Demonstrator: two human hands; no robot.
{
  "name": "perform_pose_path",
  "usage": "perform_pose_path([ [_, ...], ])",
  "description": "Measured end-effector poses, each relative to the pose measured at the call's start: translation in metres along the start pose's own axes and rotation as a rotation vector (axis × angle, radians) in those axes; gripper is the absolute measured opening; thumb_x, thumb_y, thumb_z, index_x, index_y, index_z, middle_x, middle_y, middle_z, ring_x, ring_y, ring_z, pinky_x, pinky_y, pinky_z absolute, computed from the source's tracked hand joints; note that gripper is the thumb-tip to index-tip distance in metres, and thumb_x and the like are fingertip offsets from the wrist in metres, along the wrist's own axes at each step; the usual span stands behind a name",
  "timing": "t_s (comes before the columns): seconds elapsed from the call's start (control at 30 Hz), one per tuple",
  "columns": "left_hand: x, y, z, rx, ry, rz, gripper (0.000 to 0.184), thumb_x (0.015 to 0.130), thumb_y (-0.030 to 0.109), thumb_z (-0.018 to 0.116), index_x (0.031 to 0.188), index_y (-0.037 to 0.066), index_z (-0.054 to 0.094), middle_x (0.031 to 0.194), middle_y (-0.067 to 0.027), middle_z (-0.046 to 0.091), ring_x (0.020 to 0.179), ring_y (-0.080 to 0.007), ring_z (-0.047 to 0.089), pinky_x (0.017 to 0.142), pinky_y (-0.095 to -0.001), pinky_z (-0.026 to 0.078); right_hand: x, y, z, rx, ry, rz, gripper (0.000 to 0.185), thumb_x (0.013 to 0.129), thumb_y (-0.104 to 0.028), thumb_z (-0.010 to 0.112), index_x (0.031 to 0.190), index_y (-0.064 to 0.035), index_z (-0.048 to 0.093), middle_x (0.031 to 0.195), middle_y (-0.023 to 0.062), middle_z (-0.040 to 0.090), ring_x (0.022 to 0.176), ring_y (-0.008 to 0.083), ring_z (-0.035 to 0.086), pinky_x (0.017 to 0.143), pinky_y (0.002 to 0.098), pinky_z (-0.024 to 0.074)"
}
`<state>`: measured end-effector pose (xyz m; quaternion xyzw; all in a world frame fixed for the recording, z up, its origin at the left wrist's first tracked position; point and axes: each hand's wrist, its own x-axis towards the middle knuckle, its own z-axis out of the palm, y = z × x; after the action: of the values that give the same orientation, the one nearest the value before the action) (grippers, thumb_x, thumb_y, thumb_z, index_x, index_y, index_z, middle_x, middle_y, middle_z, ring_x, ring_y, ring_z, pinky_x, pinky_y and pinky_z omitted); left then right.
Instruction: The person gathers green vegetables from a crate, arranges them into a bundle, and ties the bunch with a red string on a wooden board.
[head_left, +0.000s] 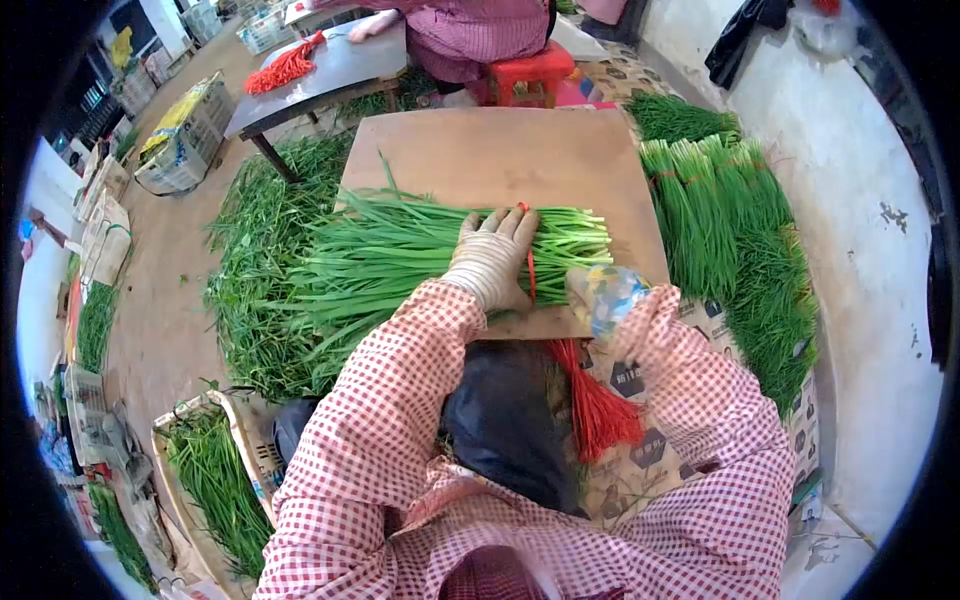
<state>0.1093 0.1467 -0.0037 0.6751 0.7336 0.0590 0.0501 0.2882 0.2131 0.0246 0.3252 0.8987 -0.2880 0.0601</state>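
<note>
A bunch of green garlic chives [380,255] lies across the brown board [500,150], pale stem ends pointing right. Around it near the stems runs a red tie [531,275]. My left hand [490,258], in a pale glove, grips the bunch from above just left of the tie, fingers over the top and thumb on the near side. By the near side of the stem ends is my right hand [580,287], gloved and blurred by motion. Its fingers are not clear. A bundle of red ties [592,410] hangs below the board's front edge.
Tied chive bunches [700,200] are stacked on the right beside the wall. Loose greens [260,270] lie left of the board. A crate [245,440] of chives stands front left. Ahead, a person [470,40] sits on a red stool [530,72] at another table [350,60].
</note>
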Motion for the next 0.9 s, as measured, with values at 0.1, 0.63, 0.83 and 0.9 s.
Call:
perform_pose_path([
  [0.1,-0.002,-0.001,0.007,-0.004,0.029,-0.001,0.115,0.045,0.043,0.085,0.138,0.006,0.028,0.142,-0.0159,0.035,0.133,-0.0304,0.031,0.109,-0.0490,0.022,-0.012,0.017,0.001,0.110,0.089,-0.129,0.007,0.086,-0.012,0.054,0.082,-0.0054,0.054,0.073,0.0122,0.058,0.063,0.0270,0.058,0.059,0.0373,0.0473],
  [0.63,-0.013,0.003,0.031,0.043,0.207,0.060,0.092,0.060,0.034,0.075,0.136,0.004,0.033,0.137,-0.0158,0.041,0.127,-0.0312,0.039,0.104,-0.0542,0.026,0.160,0.015,-0.051,-0.176,0.057,0.042,0.033,0.087,-0.031,0.055,0.109,-0.0079,0.064,0.091,0.0090,0.067,0.083,0.0197,0.063,0.076,0.0346,0.0480],
  [0.83,-0.013,0.003,0.027,-0.017,0.150,0.054,0.086,0.063,0.027,0.071,0.137,0.005,0.033,0.137,-0.0158,0.041,0.127,-0.0309,0.041,0.104,-0.0548,0.026,0.206,0.028,-0.049,-0.077,-0.166,0.055,0.034,0.086,-0.035,0.057,0.105,-0.0078,0.065,0.084,0.0068,0.067,0.077,0.0174,0.061,0.071,0.0333,0.0483],
  [0.9,-0.012,0.003,0.030,0.013,0.175,0.056,0.080,0.066,0.022,0.068,0.136,0.005,0.033,0.137,-0.0155,0.042,0.127,-0.0304,0.041,0.104,-0.0554,0.026,0.216,0.031,-0.054,-0.194,-0.171,-0.032,0.039,0.084,-0.040,0.059,0.103,-0.0061,0.065,0.083,0.0073,0.067,0.077,0.0179,0.061,0.071,0.0331,0.0482],
])
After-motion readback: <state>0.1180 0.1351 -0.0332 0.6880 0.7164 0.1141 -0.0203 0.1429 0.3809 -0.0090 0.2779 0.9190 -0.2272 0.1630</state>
